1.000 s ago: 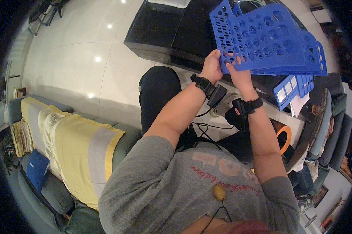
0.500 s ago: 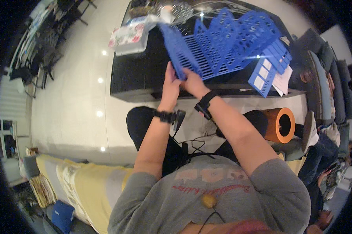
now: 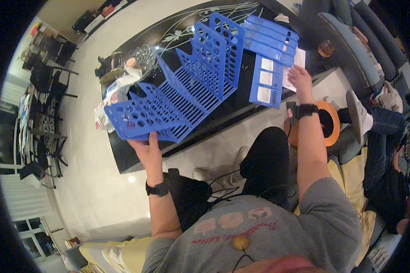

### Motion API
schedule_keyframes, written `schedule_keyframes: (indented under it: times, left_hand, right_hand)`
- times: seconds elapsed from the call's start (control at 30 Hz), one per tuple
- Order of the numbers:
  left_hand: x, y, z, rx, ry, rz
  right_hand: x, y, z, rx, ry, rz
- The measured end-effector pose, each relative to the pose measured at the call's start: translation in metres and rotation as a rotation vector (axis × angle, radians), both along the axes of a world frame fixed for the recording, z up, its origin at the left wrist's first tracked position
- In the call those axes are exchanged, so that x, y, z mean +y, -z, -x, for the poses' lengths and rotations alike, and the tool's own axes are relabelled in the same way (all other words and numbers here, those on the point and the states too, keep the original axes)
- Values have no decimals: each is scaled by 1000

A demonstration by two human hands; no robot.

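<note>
On the black bench point(image 3: 136, 157), my left hand point(image 3: 145, 150) clamps the blue file rack point(image 3: 177, 100), dividers already fitted; my right hand point(image 3: 300, 79), fingers apart, reaches the loose blue panels point(image 3: 266, 82) left.

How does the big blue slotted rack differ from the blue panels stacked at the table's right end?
The slotted rack is assembled, with dividers standing up; the flat panels lie stacked. The rack is pierced with holes and slots; the nearest panels are solid, with white label cards. The left hand holds the rack's near end, while the right hand is at white paper beside the panels. Both are blue plastic on the black table.
</note>
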State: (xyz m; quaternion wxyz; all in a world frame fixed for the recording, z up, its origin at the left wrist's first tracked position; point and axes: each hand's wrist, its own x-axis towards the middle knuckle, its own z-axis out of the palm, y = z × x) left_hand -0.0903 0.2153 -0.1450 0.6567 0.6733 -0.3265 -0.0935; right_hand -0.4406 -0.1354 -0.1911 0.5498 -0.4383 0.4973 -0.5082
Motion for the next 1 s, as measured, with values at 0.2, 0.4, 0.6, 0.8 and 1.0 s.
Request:
schedule_keyframes:
  times: [0.2,0.4,0.6,0.8,1.0]
  left_hand:
    - [-26,-4,-22,-161,-4,-60]
    - [-11,0,-57,-130,-49,-169]
    - [-2,39,-61,-70,24,-211]
    - [1,104,-55,-86,54,-221]
    - [-10,132,-55,-178,82,-469]
  right_hand:
    - [-102,67,22,36,162,-195]
    - [-133,99,24,-123,163,-250]
    - [-142,89,20,-107,172,-358]
    - [-141,90,23,-97,-31,-345]
    - [-127,86,20,30,-78,-329]
